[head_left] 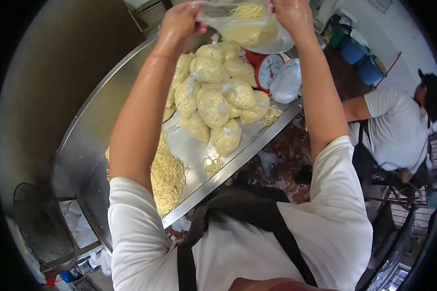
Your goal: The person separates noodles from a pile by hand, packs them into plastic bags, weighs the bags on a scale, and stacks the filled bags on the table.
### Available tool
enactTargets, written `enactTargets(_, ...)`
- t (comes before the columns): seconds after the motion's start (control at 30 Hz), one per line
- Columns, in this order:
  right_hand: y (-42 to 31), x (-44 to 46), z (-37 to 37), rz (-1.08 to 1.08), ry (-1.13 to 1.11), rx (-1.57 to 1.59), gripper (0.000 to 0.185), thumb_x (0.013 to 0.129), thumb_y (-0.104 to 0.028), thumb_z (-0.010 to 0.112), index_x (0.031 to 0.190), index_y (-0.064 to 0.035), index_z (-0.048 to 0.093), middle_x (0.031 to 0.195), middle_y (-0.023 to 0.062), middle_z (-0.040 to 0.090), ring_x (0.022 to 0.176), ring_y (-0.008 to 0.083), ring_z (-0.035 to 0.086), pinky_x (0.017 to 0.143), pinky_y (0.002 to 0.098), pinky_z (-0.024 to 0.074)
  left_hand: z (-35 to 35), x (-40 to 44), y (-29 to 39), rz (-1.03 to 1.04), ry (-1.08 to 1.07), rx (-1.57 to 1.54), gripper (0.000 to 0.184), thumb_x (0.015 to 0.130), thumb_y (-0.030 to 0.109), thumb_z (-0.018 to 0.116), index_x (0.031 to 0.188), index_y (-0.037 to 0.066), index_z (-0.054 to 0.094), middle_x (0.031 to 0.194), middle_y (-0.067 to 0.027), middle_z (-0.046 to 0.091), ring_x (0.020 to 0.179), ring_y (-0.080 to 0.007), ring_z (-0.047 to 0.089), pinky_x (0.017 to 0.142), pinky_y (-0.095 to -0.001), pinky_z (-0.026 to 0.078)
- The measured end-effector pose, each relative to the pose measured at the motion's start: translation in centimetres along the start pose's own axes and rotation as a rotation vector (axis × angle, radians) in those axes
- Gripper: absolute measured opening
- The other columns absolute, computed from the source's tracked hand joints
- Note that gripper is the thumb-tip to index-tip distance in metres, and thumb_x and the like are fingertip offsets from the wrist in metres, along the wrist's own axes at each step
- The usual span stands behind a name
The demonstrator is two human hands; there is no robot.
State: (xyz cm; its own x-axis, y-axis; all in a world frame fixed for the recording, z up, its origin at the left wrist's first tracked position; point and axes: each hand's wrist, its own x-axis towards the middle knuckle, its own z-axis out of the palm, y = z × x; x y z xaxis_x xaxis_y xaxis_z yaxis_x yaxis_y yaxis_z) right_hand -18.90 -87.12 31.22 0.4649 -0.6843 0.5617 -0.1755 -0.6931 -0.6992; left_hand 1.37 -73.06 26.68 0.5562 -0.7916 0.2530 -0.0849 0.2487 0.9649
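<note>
In the head view I hold my arms out in front of me at the top, over the far end of a stainless-steel table [182,145], with a clear plastic bag [218,20] stretched between my hands. My left hand [179,20] pinches one side of the bag with fingers and thumb closed on the film. My right hand [290,13] grips the other side; the top edge cuts it off, so I cannot tell how all its fingers lie. Pale yellow noodles [248,11] show at the bag, above the round metal pan [279,45] of a red dial scale [269,72]. I cannot tell whether the bag touches the pan.

Just beside the dial, toward my right arm, sits a bundle of clear plastic [286,82]. On the other side of the scale I have a heap of filled noodle bags [211,102], leaning on one another. Nearer me, partly behind my left arm, lies a mound of loose noodles [169,182], and a few stray strands [212,166] lie between it and the heap.

To my right, a person in a white T-shirt [398,123] bends forward, apart from my hands, near blue buckets [353,51]. Down to my left stands a round fan [42,225].
</note>
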Motion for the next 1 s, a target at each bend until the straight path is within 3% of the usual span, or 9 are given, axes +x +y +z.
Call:
enactTargets(0.1,3.7,0.8,-3.0,-0.388,-0.247,-0.149,0.03,0.091,-0.009,0.06,0.119,-0.004,0.065,0.096,0.0158,0.067,0.088,0.0245,0.067,0.075,0.033,0.053,5.9,3.7,-2.7,-0.055,0.016,0.147,0.028,0.103,0.02,0.051,0.114,-0.001,0.065,0.076,-0.0035,0.059,0.06,-0.0125,0.057,0.055,-0.0267,0.05)
enactTargets(0.2,4.1,-0.6,-5.5,-0.407,-0.008,-0.098,0.039,0.088,-0.01,0.061,0.127,-0.0058,0.062,0.105,0.0173,0.066,0.095,0.0276,0.066,0.083,0.0338,0.0529,8.5,6.3,-8.0,-0.102,-0.022,0.168,0.029,0.101,0.018,0.051,0.107,-0.006,0.066,0.069,-0.0082,0.061,0.052,-0.0154,0.06,0.049,-0.0296,0.052)
enactTargets(0.3,9.3,-2.5,-7.5,-0.498,0.124,-0.166,0.024,0.098,-0.008,0.054,0.116,0.0,0.067,0.093,0.0037,0.067,0.082,0.0088,0.061,0.076,0.026,0.0505,10.1,7.1,-9.4,-0.092,0.025,0.15,0.031,0.102,0.019,0.049,0.107,-0.006,0.065,0.067,-0.0074,0.06,0.052,-0.0142,0.059,0.049,-0.0286,0.052)
enactTargets(0.47,16.7,-9.8,-7.6,0.126,-0.068,0.187,0.02,0.097,-0.001,0.054,0.113,0.0012,0.067,0.099,0.0058,0.068,0.088,0.0115,0.063,0.082,0.0257,0.0509,9.6,8.3,-8.6,-0.038,0.056,0.199,0.031,0.103,0.019,0.046,0.109,-0.005,0.065,0.066,-0.0065,0.059,0.054,-0.0137,0.059,0.051,-0.0283,0.052)
enactTargets(0.67,22.5,-16.2,-6.8,0.355,-0.21,0.257,0.019,0.095,-0.006,0.058,0.111,-0.0017,0.068,0.093,0.0066,0.07,0.079,0.0125,0.064,0.076,0.0264,0.0508,9.3,9.6,-9.7,-0.063,0.067,0.269,0.029,0.103,0.022,0.049,0.115,0.001,0.064,0.069,-0.0007,0.052,0.059,-0.0125,0.058,0.054,-0.0278,0.049)
enactTargets(0.77,23.9,-17.0,-7.2,0.429,-0.228,0.28,0.019,0.095,-0.006,0.057,0.111,-0.0015,0.068,0.094,0.0066,0.07,0.079,0.0121,0.064,0.075,0.0267,0.0508,9.5,10.1,-9.8,-0.121,0.197,0.437,0.027,0.088,0.035,0.068,0.088,0.009,0.06,0.059,-0.0047,0.059,0.05,-0.0149,0.057,0.048,-0.0301,0.045)
enactTargets(0.8,24.3,-17.1,-7.4,0.425,-0.231,0.277,0.019,0.095,-0.006,0.057,0.111,-0.0014,0.068,0.094,0.0066,0.07,0.079,0.0121,0.064,0.075,0.0265,0.0507,10.2,10.3,-9.8,-0.013,0.234,0.585,0.03,0.086,0.034,0.07,0.088,0.006,0.059,0.06,-0.0035,0.058,0.049,-0.0149,0.054,0.046,-0.0319,0.043)
enactTargets(0.9,24.9,-17.7,-8.0,0.418,-0.244,0.274,0.02,0.096,-0.006,0.056,0.112,-0.0007,0.067,0.095,0.0063,0.069,0.082,0.0117,0.063,0.077,0.0261,0.0508,11.0,10.1,-9.3,-0.072,0.201,0.795,0.032,0.086,0.034,0.07,0.091,0.004,0.06,0.062,-0.0057,0.06,0.051,-0.0155,0.055,0.046,-0.0323,0.043)
enactTargets(1.0,23.9,-18.3,-8.1,0.424,-0.266,0.297,0.02,0.097,-0.005,0.055,0.114,0.0,0.065,0.096,0.0062,0.069,0.084,0.0113,0.063,0.079,0.0259,0.051,11.5,10.5,-11.6,0.01,0.233,0.499,0.028,0.092,0.03,0.064,0.097,0.002,0.062,0.065,-0.0058,0.059,0.051,-0.0143,0.053,0.046,-0.0307,0.042)
